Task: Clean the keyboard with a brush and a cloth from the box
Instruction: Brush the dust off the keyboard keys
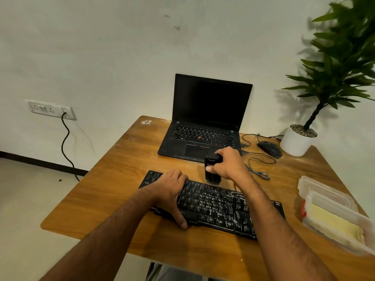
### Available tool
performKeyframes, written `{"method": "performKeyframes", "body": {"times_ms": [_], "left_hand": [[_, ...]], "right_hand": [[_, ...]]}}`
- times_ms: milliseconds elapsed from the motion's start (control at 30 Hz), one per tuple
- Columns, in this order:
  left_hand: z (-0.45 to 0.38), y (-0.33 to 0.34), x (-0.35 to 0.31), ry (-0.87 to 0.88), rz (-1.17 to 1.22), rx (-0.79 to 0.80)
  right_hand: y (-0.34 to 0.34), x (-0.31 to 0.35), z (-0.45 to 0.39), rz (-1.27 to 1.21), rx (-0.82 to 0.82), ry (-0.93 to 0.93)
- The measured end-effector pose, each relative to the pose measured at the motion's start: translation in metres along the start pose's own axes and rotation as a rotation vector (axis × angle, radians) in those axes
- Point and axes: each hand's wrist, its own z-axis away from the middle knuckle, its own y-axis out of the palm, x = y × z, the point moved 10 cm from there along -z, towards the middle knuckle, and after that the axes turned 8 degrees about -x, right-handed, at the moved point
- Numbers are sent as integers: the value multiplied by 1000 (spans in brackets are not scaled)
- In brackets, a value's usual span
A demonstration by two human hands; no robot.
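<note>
A black keyboard lies near the front of the wooden table, its keys streaked with white dust, most of it on the right half. My left hand rests flat on the keyboard's left end, thumb over the front edge. My right hand grips a black brush, held upright with its bristles just above the keyboard's back edge. At the right edge of the table stands a clear plastic box with a yellow cloth inside; its lid lies against it.
A black laptop stands open at the back of the table. To its right are a black mouse with a looped cable and a potted plant. A wall socket with a hanging cord is on the left.
</note>
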Motion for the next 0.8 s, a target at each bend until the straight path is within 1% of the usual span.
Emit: {"method": "performKeyframes", "body": {"times_ms": [67,167,300,367,433,500,533,633,733,800], "left_hand": [[0,0,-1,2,-4,-6],[0,-1,0,-2,-8,-8],[0,0,0,2,7,-21],[0,1,0,0,16,-18],[-1,2,0,-4,22,-13],[-1,2,1,-4,20,-15],[-1,3,1,-4,15,-15],[-1,2,2,-8,4,-20],[-1,3,1,-5,15,-20],[-1,4,1,0,16,-18]], "right_hand": [[11,17,9,-107,13,-69],[28,21,22,-45,28,-121],[18,-4,19,90,68,-18],[4,-6,16,137,61,6],[-2,3,13,64,30,-22],[8,16,17,-69,51,-64],[15,20,20,-94,64,-83],[30,11,23,-39,69,-57],[22,-7,19,93,105,25],[11,-4,16,163,95,12]]}}
